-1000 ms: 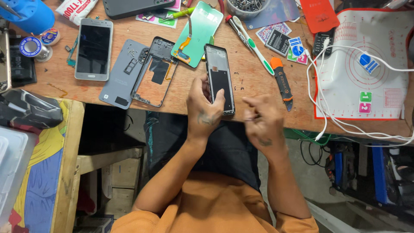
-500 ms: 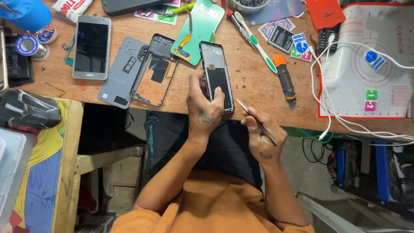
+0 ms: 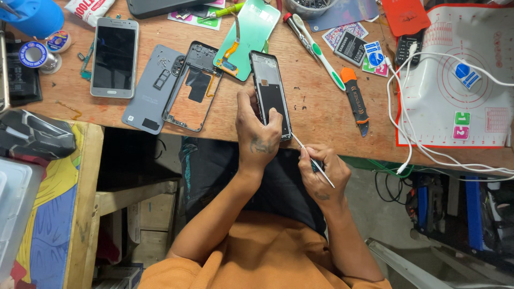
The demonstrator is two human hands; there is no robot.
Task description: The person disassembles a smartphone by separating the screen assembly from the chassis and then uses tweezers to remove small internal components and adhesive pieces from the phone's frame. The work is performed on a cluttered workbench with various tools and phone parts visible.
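opened black phone (image 3: 271, 93) | flat, table edge | thin metal tool (image 3: 313, 160) | angled

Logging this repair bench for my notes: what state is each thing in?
Opened phone: back off, held by left hand.
Thin tool: gripped in right hand.
Grey back cover: detached, flat.
Middle frame: removed, hollow.
Silver phone: assembled, screen dark.

Left hand (image 3: 258, 140) grips an opened dark phone (image 3: 271, 94) flat on the wooden table (image 3: 316, 112), thumb along its right edge. Right hand (image 3: 321, 172) holds thin metal tweezers (image 3: 312, 159), tip at the phone's lower corner. Orange-handled pry tool (image 3: 355, 99) lies just right. Grey back cover (image 3: 151, 87) and empty phone frame (image 3: 194, 85) lie left; white cable (image 3: 407, 123) loops over the silicone mat (image 3: 482, 75).
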